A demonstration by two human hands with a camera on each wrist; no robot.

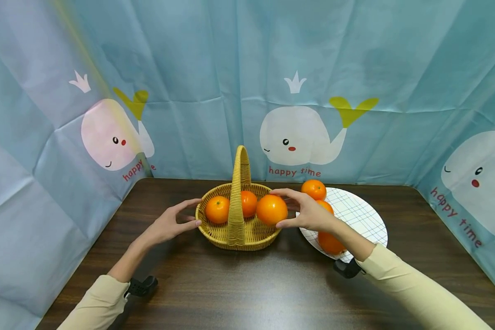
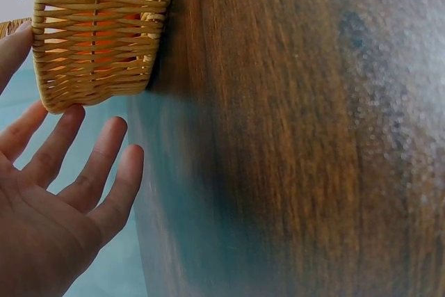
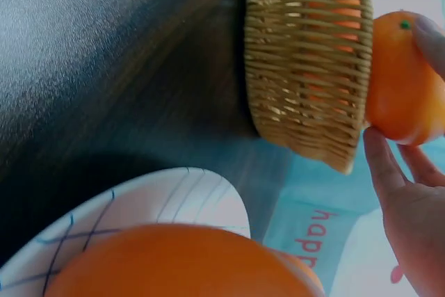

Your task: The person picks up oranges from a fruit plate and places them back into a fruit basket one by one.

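A yellow wicker basket [image 1: 218, 239] with a tall handle stands on the table, two oranges [image 1: 217, 210] inside it. My right hand [image 1: 309, 213] holds another orange [image 1: 272, 210] between thumb and fingers at the basket's right rim; in the right wrist view this orange [image 3: 403, 81] is beside the rim. At the left end, my left hand [image 1: 169, 224] touches the rim with spread, relaxed fingers; the left wrist view shows fingertips of this hand [image 2: 62, 193] against the basket [image 2: 104, 46].
A white plate [image 1: 360, 220] with blue lines lies to the right, with several oranges [image 1: 331, 243] at its left side, partly behind my right hand and forearm. Behind the dark wooden table [image 1: 231, 293] hangs a light blue curtain [image 1: 198, 91] printed with whales.
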